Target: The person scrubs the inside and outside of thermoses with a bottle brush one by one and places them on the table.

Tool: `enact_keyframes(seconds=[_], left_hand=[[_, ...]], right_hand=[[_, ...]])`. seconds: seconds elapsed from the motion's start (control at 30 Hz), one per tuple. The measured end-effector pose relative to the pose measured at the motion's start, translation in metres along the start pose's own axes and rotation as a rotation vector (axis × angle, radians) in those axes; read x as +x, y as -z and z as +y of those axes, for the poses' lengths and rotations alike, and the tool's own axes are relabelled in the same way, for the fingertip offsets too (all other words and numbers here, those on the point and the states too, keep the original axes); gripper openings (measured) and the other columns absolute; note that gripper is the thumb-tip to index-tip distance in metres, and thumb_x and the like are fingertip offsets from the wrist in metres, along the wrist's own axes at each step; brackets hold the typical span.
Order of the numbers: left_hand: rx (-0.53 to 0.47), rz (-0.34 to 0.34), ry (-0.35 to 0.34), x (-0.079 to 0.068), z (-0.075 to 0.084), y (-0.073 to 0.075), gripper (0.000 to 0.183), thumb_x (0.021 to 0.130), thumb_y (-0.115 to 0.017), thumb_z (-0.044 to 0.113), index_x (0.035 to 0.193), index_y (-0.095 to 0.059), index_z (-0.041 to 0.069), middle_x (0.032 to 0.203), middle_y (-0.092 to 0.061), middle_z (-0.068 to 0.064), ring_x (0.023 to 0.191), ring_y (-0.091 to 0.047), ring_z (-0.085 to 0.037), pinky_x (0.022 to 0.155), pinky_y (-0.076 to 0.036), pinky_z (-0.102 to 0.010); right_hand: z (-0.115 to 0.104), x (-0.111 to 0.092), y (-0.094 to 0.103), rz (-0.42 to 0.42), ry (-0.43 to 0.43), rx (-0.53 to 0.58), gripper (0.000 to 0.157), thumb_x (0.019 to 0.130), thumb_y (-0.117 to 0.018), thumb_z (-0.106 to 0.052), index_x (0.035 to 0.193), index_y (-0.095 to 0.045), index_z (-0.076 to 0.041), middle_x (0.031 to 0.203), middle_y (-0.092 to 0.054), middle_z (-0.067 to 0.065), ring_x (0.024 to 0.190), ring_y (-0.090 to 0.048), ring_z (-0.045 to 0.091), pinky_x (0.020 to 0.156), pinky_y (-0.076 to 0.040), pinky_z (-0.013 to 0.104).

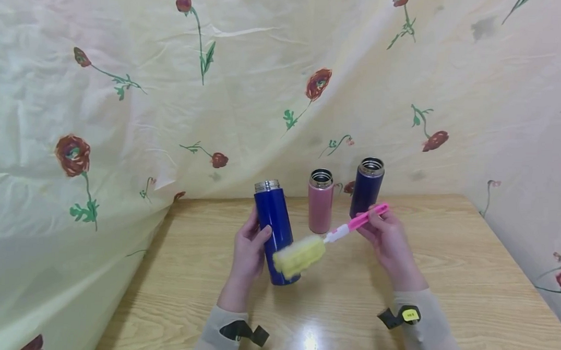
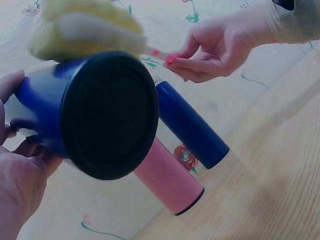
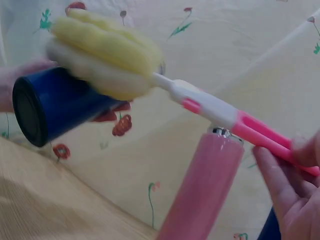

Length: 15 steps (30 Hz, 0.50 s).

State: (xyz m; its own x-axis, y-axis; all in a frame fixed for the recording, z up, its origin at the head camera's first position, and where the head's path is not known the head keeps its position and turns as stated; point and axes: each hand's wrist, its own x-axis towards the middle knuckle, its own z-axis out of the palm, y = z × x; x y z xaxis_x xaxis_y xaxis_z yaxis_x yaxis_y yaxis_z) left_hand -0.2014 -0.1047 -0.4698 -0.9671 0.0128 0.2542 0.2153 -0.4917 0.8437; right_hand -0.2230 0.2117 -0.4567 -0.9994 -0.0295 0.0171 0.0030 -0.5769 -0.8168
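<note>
My left hand (image 1: 251, 242) grips a blue thermos bottle (image 1: 275, 214), lidless, its steel mouth up and its body tilted. In the left wrist view the bottle's dark base (image 2: 111, 116) faces the camera. With the fingertips of my right hand (image 1: 390, 242) I hold the pink handle end of a sponge bottle brush (image 3: 205, 102). Its yellow and white sponge head (image 1: 299, 256) overlaps the lower part of the blue bottle in the head view. The brush points left and slightly down there, outside the bottle's mouth.
Behind my hands a lidless pink bottle (image 1: 320, 205) stands upright on the wooden table (image 1: 187, 275). To its right is a dark blue bottle (image 1: 366, 186), also lidless, partly behind my right hand. A flowered cloth (image 1: 246, 90) hangs along the table's back and left side.
</note>
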Motion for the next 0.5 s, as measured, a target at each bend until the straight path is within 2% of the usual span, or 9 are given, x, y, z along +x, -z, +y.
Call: enact_keyframes(seconds=[0.1, 0.3, 0.4, 0.5], left_hand=[[0.01, 0.001, -0.023, 0.0012, -0.0003, 0.001, 0.073, 0.099, -0.065, -0.003, 0.166, -0.038, 0.012, 0.164, -0.047, -0.017, 0.134, -0.061, -0.027, 0.108, -0.056, -0.042], [0.006, -0.017, -0.037, 0.0011, -0.0017, 0.001, 0.068, 0.099, -0.068, -0.002, 0.16, -0.051, 0.023, 0.162, -0.051, -0.013, 0.135, -0.06, -0.027, 0.108, -0.055, -0.043], [-0.007, -0.044, -0.032, 0.0001, -0.0026, 0.0001, 0.067, 0.099, -0.067, -0.002, 0.158, -0.054, 0.027, 0.157, -0.056, -0.01, 0.133, -0.062, -0.028, 0.106, -0.057, -0.044], [-0.018, -0.071, -0.015, -0.0013, -0.0037, -0.0008, 0.065, 0.101, -0.064, -0.001, 0.16, -0.052, 0.024, 0.153, -0.06, -0.011, 0.129, -0.064, -0.027, 0.104, -0.058, -0.043]], right_hand=[[0.0009, 0.001, 0.0034, -0.059, -0.012, -0.116, 0.011, 0.11, -0.054, -0.003, 0.106, -0.062, -0.009, 0.096, -0.076, 0.005, 0.091, -0.075, 0.015, 0.088, -0.064, 0.031], [0.0001, 0.0018, 0.0071, -0.106, -0.023, -0.217, 0.01, 0.112, -0.051, -0.005, 0.108, -0.06, -0.009, 0.099, -0.075, 0.006, 0.094, -0.076, 0.014, 0.088, -0.063, 0.03], [-0.0004, 0.0025, 0.0082, -0.073, -0.022, -0.17, 0.009, 0.112, -0.052, -0.007, 0.109, -0.059, -0.01, 0.1, -0.076, 0.004, 0.095, -0.075, 0.014, 0.091, -0.062, 0.029], [-0.0028, 0.0027, 0.0085, -0.009, -0.02, -0.022, 0.007, 0.112, -0.053, -0.008, 0.109, -0.059, -0.007, 0.103, -0.075, 0.004, 0.098, -0.074, 0.014, 0.095, -0.06, 0.029]])
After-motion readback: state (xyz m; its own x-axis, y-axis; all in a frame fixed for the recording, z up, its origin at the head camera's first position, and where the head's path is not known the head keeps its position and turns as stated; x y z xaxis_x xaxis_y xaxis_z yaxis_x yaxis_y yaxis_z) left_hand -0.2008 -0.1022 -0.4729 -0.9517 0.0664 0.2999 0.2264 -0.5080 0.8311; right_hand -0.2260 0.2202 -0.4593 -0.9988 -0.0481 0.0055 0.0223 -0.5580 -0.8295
